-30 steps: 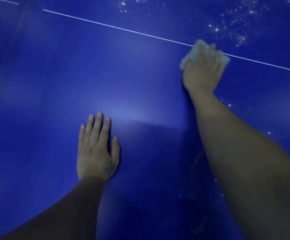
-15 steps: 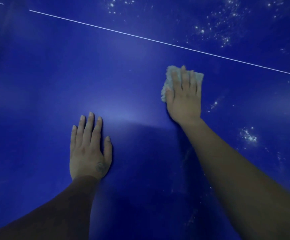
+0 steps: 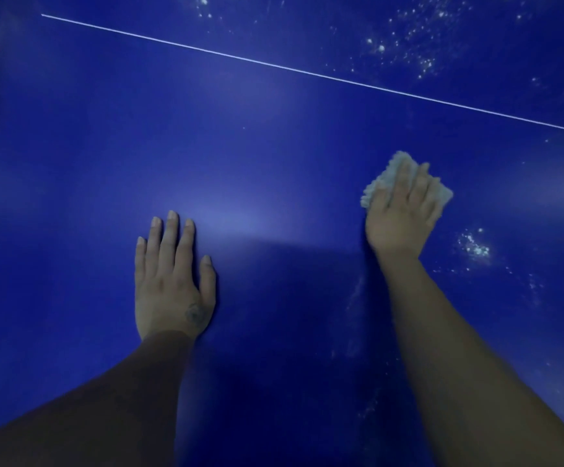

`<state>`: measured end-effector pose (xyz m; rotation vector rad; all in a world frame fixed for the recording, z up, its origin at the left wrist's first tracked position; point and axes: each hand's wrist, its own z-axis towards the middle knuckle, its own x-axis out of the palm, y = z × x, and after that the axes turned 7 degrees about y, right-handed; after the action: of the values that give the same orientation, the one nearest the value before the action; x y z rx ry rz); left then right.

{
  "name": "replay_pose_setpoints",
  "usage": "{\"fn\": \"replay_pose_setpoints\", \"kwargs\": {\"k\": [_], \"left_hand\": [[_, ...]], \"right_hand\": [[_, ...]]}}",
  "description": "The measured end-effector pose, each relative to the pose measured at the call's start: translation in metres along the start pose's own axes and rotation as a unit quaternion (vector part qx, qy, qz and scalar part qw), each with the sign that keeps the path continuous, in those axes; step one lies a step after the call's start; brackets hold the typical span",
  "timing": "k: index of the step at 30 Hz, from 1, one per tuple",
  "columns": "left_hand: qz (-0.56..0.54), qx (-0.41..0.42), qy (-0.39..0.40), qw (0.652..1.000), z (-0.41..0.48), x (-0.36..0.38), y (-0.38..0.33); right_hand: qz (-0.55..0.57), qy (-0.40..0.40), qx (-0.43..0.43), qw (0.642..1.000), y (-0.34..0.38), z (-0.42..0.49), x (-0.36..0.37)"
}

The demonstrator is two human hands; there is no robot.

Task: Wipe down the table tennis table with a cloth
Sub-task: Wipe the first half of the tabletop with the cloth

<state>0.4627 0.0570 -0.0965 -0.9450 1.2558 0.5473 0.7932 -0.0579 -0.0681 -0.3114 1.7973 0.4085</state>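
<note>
While my left grip point(image 3: 172, 281) lies flat on the worktop point(image 3: 273, 146), fingers straight and holding nothing, my right grip point(image 3: 400, 214) presses the cloth point(image 3: 376, 185) down with straight fingers laid over it, not curled round it.

In the head view the cloth sits right of centre, on my side of the white line point(image 3: 307, 73) and well apart from it, with a patch of pale specks point(image 3: 474, 246) near it on the right. I judge this to be mid-wipe: the blue by my left grip looks plain, while more specks point(image 3: 408, 45) lie beyond the line. The next move calls for a flat, firm sweep rightward over the near patch, then a reach across the line.

The cloth is a folded pad. It shows on both sides of my fingers, so its long axis seems to run across them, roughly left to right, one corner pointing toward the line. My palm hides much of it, so I can't be sure.
</note>
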Motion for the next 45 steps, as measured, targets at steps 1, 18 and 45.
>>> {"fn": "replay_pose_setpoints", "kwargs": {"k": [1,18,45], "left_hand": [[0.001,0.002,0.002,1.0,0.0,0.0,0.0],[0.005,0.004,0.005,1.0,-0.002,-0.003,-0.001],[0.008,0.096,0.103,0.99,-0.063,-0.018,-0.005]], "right_hand": [[-0.004,-0.006,0.005,1.0,0.01,-0.012,0.002],[-0.03,-0.02,-0.127,0.991,-0.048,-0.109,0.031],[-0.03,0.013,-0.356,0.934,-0.072,-0.253,0.068]]}}
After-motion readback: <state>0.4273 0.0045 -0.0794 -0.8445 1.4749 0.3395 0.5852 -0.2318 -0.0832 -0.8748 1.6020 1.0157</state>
